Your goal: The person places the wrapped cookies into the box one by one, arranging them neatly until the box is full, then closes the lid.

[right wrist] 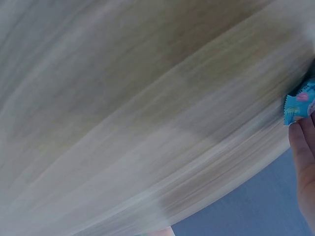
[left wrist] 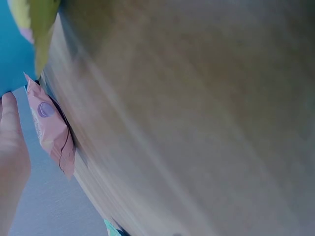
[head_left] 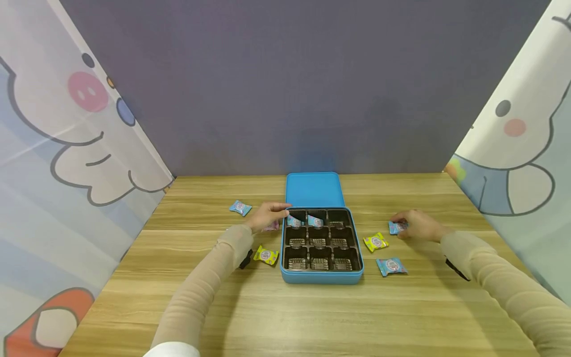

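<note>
A blue tin box (head_left: 321, 277) stands on the table, its black divided tray (head_left: 317, 243) facing up. Two blue-wrapped candies (head_left: 315, 221) lie in the left and middle compartments of the back row. My left hand (head_left: 266, 216) rests against the tin's back left corner with its fingers extended. Beneath it a pink-wrapped candy (left wrist: 50, 125) lies on the table, mostly hidden in the head view. Off to the right, my right hand (head_left: 419, 225) pinches a blue-wrapped candy (head_left: 396, 227) at the table surface; the fingertips (right wrist: 298, 135) touch its wrapper in the right wrist view.
The blue lid (head_left: 314, 188) lies behind the tin. Left of the tin are a yellow candy (head_left: 266, 255) and a blue candy (head_left: 241, 208). On its right are a yellow candy (head_left: 376, 242) and another blue candy (head_left: 391, 266). A grey panel (head_left: 312, 89) borders the table's back.
</note>
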Demonstrator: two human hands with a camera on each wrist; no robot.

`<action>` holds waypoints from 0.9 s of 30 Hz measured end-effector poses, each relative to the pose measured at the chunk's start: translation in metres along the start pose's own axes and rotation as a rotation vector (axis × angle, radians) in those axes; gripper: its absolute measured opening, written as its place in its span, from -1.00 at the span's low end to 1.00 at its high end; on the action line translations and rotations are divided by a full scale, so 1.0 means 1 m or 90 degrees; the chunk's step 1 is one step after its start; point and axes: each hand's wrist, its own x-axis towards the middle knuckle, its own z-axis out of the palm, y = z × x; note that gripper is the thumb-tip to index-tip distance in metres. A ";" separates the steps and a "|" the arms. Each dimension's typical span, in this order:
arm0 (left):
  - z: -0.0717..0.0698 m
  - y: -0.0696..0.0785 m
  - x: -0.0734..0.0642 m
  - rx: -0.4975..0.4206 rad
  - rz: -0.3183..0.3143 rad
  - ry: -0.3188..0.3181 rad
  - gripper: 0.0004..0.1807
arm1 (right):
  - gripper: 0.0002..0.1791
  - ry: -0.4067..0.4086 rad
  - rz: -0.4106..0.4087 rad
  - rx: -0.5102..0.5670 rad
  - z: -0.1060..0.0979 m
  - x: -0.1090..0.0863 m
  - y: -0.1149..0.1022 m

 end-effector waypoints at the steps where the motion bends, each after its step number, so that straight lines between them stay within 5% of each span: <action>1: 0.000 -0.001 0.000 0.000 -0.003 -0.001 -0.55 | -0.49 -0.002 0.002 0.002 0.000 0.000 0.000; 27: -0.001 -0.002 0.002 0.012 0.008 -0.004 -0.54 | -0.49 -0.007 0.014 0.002 0.001 0.004 0.003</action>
